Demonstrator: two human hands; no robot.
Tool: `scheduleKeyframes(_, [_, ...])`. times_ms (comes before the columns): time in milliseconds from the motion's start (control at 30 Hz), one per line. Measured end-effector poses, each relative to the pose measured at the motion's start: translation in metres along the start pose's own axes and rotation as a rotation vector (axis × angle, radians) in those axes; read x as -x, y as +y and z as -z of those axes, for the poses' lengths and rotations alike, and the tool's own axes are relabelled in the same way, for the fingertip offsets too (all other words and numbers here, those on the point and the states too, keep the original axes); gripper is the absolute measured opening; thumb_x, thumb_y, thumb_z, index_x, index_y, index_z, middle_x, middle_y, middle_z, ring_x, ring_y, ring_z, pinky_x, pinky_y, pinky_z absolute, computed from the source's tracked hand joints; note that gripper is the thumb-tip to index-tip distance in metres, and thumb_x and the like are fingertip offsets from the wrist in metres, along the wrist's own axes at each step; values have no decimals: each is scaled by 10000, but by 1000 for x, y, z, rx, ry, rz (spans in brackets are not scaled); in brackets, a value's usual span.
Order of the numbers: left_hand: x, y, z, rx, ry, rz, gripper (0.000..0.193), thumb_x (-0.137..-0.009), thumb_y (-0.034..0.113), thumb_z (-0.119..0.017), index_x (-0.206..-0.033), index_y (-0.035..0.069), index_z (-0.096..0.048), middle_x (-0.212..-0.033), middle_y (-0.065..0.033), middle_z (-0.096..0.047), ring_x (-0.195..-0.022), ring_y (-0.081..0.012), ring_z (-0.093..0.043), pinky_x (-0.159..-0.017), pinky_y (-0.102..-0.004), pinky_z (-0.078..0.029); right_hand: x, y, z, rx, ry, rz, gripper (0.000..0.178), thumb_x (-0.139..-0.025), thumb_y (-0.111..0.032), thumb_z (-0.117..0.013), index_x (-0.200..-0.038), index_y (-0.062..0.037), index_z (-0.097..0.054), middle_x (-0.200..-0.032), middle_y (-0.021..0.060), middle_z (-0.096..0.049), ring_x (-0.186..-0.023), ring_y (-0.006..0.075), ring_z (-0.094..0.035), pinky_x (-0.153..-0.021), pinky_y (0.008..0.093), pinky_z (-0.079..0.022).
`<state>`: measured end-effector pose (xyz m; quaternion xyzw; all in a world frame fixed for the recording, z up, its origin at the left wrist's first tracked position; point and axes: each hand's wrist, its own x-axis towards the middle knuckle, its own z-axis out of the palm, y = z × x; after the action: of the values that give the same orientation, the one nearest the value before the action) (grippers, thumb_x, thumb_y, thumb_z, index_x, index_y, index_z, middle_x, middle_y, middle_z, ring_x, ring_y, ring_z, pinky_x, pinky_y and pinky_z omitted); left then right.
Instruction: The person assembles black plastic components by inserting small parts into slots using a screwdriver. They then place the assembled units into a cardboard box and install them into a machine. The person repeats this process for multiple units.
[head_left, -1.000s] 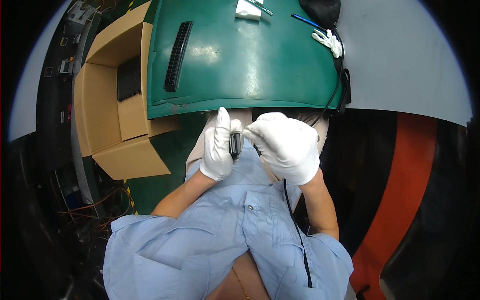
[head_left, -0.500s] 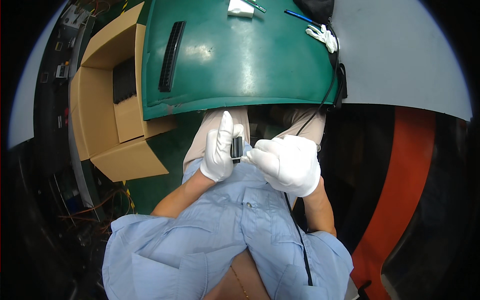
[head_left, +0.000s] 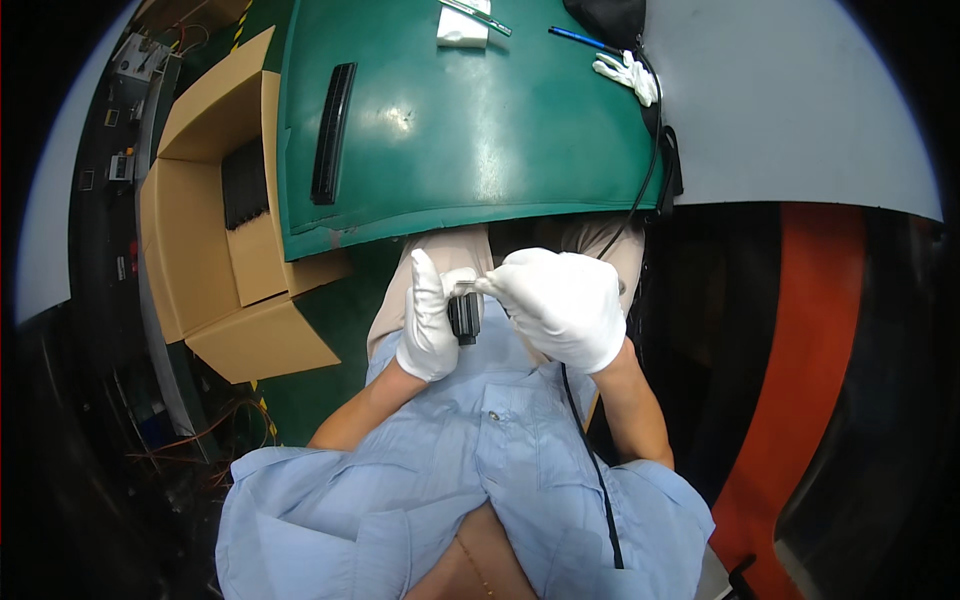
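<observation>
A green work mat (head_left: 480, 120) covers the bench ahead, with an open cardboard box (head_left: 215, 250) butted against its left edge and a long black ribbed strip (head_left: 332, 133) lying near that same edge. At the mat's far right corner sit a crumpled spare white glove (head_left: 627, 75) and a blue pen (head_left: 580, 38); a small white block (head_left: 462, 30) rests at the far edge. Below the mat's near edge, over the lap, the gloved left hand (head_left: 428, 318) is closed around a small black part (head_left: 465, 316), held upright. The gloved right hand (head_left: 560, 305) pinches at the part's top, where a short pale piece shows. The hold sits clear of the mat, so a slip of cotton fingertips would likely drop the part to the floor. A black cable (head_left: 585, 440) hanging just beside the right wrist could snag.
</observation>
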<state>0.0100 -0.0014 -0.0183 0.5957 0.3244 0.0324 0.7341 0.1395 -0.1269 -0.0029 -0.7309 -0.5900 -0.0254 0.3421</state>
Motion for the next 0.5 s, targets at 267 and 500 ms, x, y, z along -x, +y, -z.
scheduleKeyframes(267, [-24,36,6,-625,-140,-790,932,-885,813,-291,-1265,22,-605,-697,-105,-605,-551,-261,-598,-531,-350,-474,-32,-33,49,-430,-511,-720,390,-854,-397,-726,-926,-17,-678,-752,155,-653,-692,305,-672,-674,363,-536])
scheduleKeyframes(500, [-57,80,12,-629,275,-1087,574,-900,420,-703,-1281,15,-559,-967,-123,-626,-796,-233,-639,-727,-361,-528,-20,-35,30,-426,-17,-666,232,-858,-215,-728,-986,-25,-691,-780,143,-665,-622,251,-640,-612,309,-534])
